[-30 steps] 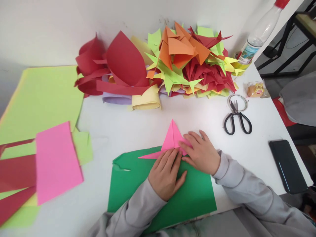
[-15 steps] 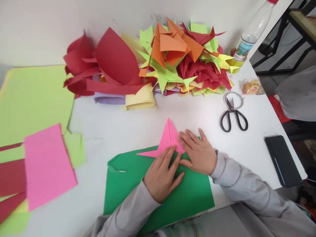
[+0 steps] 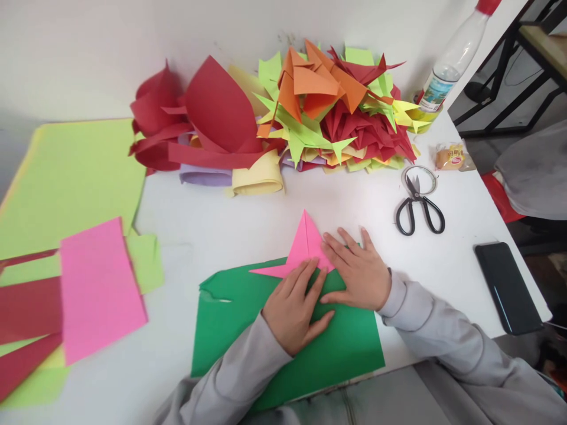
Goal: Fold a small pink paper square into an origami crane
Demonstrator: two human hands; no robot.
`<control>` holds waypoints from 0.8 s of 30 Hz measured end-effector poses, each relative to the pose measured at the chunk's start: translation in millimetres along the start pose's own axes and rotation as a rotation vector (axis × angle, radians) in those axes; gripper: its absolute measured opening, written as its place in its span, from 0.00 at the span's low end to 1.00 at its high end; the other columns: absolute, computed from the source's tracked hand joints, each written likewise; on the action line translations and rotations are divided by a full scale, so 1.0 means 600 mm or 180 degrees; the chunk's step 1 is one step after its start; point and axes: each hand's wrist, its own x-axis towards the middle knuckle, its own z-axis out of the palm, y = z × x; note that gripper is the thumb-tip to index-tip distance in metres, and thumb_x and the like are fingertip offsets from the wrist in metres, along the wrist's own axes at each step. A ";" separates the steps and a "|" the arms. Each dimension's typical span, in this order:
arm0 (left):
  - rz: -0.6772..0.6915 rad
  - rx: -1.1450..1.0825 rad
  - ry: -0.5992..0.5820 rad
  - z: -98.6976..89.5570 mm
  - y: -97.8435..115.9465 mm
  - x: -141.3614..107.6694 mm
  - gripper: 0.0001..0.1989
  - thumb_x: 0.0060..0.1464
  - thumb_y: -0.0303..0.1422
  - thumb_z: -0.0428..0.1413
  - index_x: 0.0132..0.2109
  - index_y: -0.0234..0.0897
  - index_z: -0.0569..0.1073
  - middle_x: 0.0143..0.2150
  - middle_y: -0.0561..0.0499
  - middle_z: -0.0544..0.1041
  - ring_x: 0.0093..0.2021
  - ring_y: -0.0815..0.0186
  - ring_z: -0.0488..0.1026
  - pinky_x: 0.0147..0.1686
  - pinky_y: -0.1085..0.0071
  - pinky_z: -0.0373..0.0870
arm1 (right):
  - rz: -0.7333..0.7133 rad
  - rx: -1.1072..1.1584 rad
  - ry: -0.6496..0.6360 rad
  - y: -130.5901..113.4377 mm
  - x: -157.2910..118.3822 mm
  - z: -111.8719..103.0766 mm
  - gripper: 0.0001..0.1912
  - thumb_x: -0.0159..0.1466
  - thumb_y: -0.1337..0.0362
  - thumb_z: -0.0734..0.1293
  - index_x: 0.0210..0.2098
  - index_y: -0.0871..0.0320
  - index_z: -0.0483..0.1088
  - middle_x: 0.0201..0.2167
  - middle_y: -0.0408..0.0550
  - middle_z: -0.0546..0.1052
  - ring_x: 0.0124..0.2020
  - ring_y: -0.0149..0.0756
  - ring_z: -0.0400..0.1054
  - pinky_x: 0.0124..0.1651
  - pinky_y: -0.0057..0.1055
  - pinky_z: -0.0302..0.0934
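Observation:
A pink folded paper (image 3: 305,239) with pointed corners lies across the far edge of a green sheet (image 3: 234,330) on the white table. My left hand (image 3: 296,307) rests on its lower part, fingers stretched out and fingertips pressing the paper. From the right, my right hand (image 3: 357,268) lies flat with spread fingers, covering the paper's right side. The two hands' fingers come close together near the paper's lower middle. Part of the folded paper is hidden beneath them.
Folded paper pieces in red (image 3: 221,112), orange (image 3: 314,82) and green are heaped at the back. Scissors (image 3: 416,203), a phone (image 3: 507,289), a wrapped snack (image 3: 452,157) and a bottle (image 3: 447,71) stand or lie right. Pink (image 3: 101,289) and light green sheets (image 3: 75,183) lie left.
The view has shifted slightly, so things at left sit further right. My right thumb has shifted slightly; both hands stay on the pink paper.

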 end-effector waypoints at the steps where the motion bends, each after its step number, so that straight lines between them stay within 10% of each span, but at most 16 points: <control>1: -0.0005 0.0035 -0.0030 -0.001 0.000 0.002 0.30 0.55 0.40 0.52 0.61 0.26 0.62 0.59 0.28 0.65 0.60 0.43 0.62 0.53 0.50 0.68 | 0.0027 -0.0004 0.0017 0.000 -0.002 -0.001 0.49 0.59 0.33 0.56 0.66 0.64 0.50 0.68 0.57 0.52 0.68 0.54 0.41 0.66 0.62 0.26; 14: -0.0054 0.0011 -0.0054 0.005 0.000 0.005 0.30 0.56 0.43 0.51 0.59 0.25 0.65 0.63 0.28 0.60 0.59 0.43 0.61 0.53 0.50 0.66 | 0.0915 -0.0508 0.0131 -0.011 -0.042 -0.001 0.43 0.65 0.40 0.54 0.67 0.68 0.49 0.68 0.59 0.51 0.69 0.54 0.41 0.66 0.60 0.26; 24: -0.0199 0.0301 -0.0079 0.006 0.018 0.018 0.31 0.53 0.45 0.54 0.57 0.26 0.67 0.59 0.27 0.65 0.56 0.43 0.64 0.50 0.52 0.66 | 0.0726 -0.0580 0.0214 -0.023 -0.024 -0.015 0.37 0.68 0.44 0.52 0.67 0.63 0.50 0.69 0.55 0.50 0.69 0.52 0.39 0.67 0.59 0.24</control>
